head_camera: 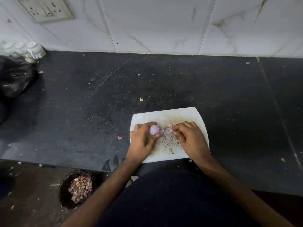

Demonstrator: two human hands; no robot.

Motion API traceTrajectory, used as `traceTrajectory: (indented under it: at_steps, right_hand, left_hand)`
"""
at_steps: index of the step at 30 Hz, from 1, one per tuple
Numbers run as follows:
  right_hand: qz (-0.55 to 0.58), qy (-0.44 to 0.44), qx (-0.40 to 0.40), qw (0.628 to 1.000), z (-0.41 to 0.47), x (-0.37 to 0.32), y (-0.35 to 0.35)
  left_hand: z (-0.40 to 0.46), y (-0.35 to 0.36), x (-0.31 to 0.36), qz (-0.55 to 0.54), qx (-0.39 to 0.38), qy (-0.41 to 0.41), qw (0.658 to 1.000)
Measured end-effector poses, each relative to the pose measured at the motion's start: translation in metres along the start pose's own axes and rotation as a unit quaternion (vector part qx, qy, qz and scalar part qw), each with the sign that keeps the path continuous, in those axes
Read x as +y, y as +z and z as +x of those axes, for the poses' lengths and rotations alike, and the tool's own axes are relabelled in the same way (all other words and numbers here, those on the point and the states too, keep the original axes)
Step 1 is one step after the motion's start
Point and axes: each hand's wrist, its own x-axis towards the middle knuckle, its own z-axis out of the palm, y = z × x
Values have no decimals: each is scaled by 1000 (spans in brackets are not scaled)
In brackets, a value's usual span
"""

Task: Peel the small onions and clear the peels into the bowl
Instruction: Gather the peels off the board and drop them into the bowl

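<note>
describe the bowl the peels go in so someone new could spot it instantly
Start at the white cutting board on the black counter, where both hands work. Drop below the counter's front edge to the lower left, onto the dark brown surface. The bowl sits there: round, dark, and the only container holding a heap of pinkish-brown onion peels.

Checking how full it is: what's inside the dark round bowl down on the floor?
The dark round bowl holds a heap of dry pinkish-brown onion peels, piled toward its right side. Whatever lies beneath the heap is covered; the left interior is too dark to judge.
</note>
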Motion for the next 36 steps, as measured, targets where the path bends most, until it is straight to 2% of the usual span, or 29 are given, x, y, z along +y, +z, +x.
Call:
traceTrajectory:
  at_steps: [4,8,14,16,20,25,30,36]
  right_hand:
    - [16,18,29,999,8,10,-2]
    - [44,42,-46,997,15,15,2]
    - [65,-83,-148,983,7,6,10]
    - [84,-108,-129,982,11,4,13]
    - [133,-73,-56,987,29,0,13]
    - [68,-161,-161,971,33,-3,23]
    - [-8,-222,-192,956,32,-2,23]
    - [-51,-272,-209,938,28,-6,22]
  left_hand:
    - [23,-7,-1,0,13,-34,999]
    - [49,-6,-7,-2,9,-81,997]
    - [52,-2,-8,-14,-21,-60,998]
    - [51,-1,-13,-23,-37,-47,998]
    - [52,-5,-17,-66,-55,-52,995]
    - [52,-13,-17,-53,-75,-40,995]
    - [48,-21,-18,-53,-85,-46,994]
    - [40,-30,-23,-74,-142,-42,986]
